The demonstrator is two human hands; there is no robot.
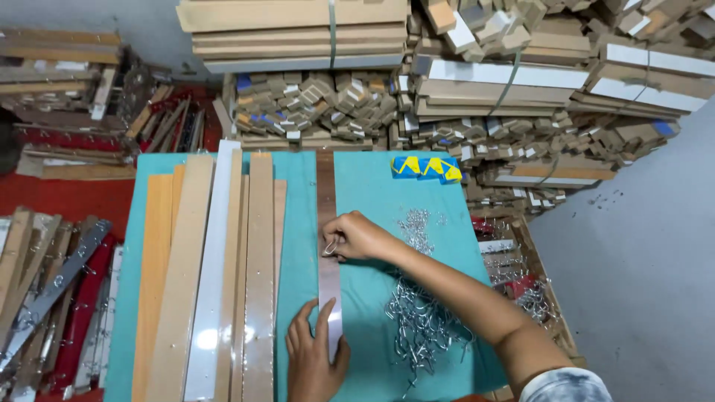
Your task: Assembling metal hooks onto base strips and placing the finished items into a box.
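Along the left edge of the teal table (372,193) you have a stack of long boards (216,275), wood-toned and one glossy white, running from the near edge toward the far edge; leave them be, they lie just beside the work but apart from it.

Near the middle of the near edge, your left hand (313,357) lies flat on the near end of the narrow shiny strip (326,201), thumb on one side and fingers spread loosely on the other, pinning it down and gripping nothing. Keep that weight steady, I'd judge, so the strip cannot slide or twist while the other hand works.

Farther up the strip, your right hand (357,237) is curled narrow, its fingertips (333,246) pinching a small metal hook (328,249) right at the strip's surface. The hook sits between thumb and fingers, touching or all but touching the strip; whether it has seated into a hole I cannot tell. Hold it square to the strip and press straight down, not sideways, judging by how thin it is.

Toward the right edge, the loose pile of metal hooks (421,320) lies beneath your right forearm, with a smaller scatter beyond it; a blue-and-yellow packet (426,168) rests at the far edge.
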